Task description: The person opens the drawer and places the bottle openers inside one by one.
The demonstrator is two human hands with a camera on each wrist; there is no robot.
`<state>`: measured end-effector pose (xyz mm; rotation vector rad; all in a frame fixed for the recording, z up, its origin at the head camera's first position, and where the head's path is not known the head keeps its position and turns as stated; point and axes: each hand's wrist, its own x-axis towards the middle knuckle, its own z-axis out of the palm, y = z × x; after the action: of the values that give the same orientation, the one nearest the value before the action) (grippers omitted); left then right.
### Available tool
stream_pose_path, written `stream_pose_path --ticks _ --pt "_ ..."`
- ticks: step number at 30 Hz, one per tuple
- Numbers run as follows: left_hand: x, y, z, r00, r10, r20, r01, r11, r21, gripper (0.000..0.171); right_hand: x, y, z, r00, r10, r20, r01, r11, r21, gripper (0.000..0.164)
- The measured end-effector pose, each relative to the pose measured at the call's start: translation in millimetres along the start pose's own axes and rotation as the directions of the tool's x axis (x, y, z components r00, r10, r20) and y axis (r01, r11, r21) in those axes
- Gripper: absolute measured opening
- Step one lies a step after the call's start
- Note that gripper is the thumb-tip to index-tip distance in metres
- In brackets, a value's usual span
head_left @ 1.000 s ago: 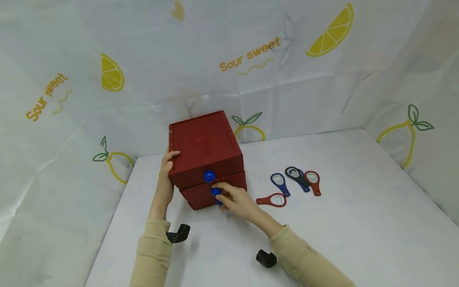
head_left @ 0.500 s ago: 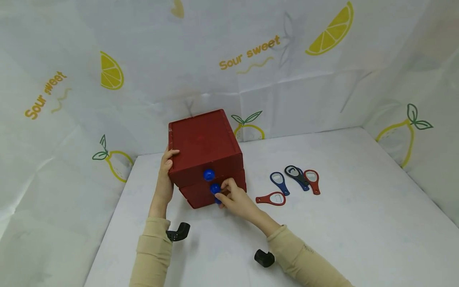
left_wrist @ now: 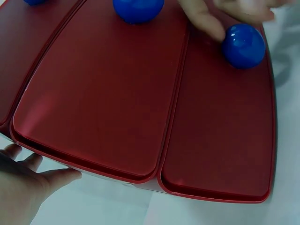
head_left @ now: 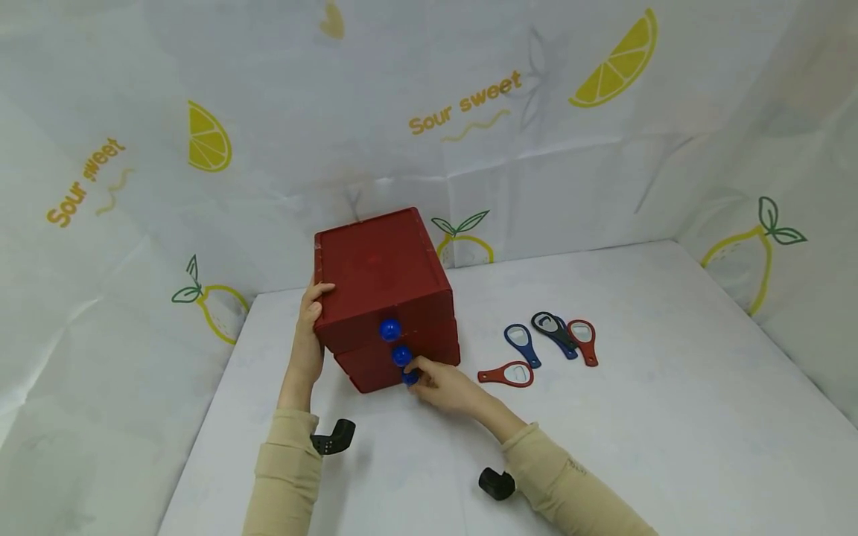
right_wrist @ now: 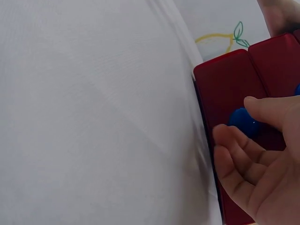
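A dark red box of three stacked drawers (head_left: 375, 260) stands tilted slightly toward the left, each drawer front bearing a round blue knob. My left hand (head_left: 308, 327) rests against the box's left side, fingertips over the top edge; its fingers also show straight along that side in the left wrist view. At the lowest knob (left_wrist: 243, 46) is my right hand (head_left: 445, 383), thumb and fingers parted on either side of it. In the right wrist view that knob (right_wrist: 243, 122) shows in the gap between thumb and fingers. Above it are the middle knob (head_left: 402, 356) and top knob (head_left: 391, 330).
Right of the box, several bottle openers lie on the white table (head_left: 637, 417): a red one (head_left: 507, 374), a blue one (head_left: 523, 344), a black one (head_left: 555, 329) over another blue one, and a second red one (head_left: 585, 342). A printed white cloth (head_left: 268, 112) hangs behind.
My right hand has left the middle knob and moved down to the lowest one. The left hand has stayed against the box, and the bottle openers lie as before.
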<state>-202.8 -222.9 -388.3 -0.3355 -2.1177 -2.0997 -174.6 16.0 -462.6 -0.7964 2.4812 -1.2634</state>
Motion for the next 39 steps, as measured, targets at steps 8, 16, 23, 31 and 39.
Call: stream_pose_path --ticks 8,16,23,31,39 --pt "-0.8 -1.1 0.4 1.0 0.011 -0.003 -0.011 1.0 0.012 0.04 0.0 7.1 2.4 0.998 -0.028 0.057 0.028 1.0 0.012 0.033" --pt "-0.9 -2.2 1.8 1.0 0.012 0.003 -0.012 1.0 0.016 0.04 -2.9 6.1 1.6 0.999 0.027 0.039 -0.027 1.0 0.015 0.026" --pt "-1.0 -0.6 1.4 1.0 0.005 -0.011 -0.004 1.0 0.005 0.039 -14.5 7.5 5.2 1.0 -0.016 0.023 0.016 1.0 -0.004 0.023" --pt "-0.8 0.4 0.5 1.0 0.005 -0.012 -0.004 1.0 0.012 0.04 -32.5 3.9 8.9 1.0 0.01 0.0 -0.01 1.0 0.029 0.022" --pt "-1.2 1.6 0.3 1.0 -0.013 -0.01 0.013 1.0 0.021 0.04 -48.3 1.4 7.6 0.998 -0.026 0.052 0.024 0.999 0.035 0.022"
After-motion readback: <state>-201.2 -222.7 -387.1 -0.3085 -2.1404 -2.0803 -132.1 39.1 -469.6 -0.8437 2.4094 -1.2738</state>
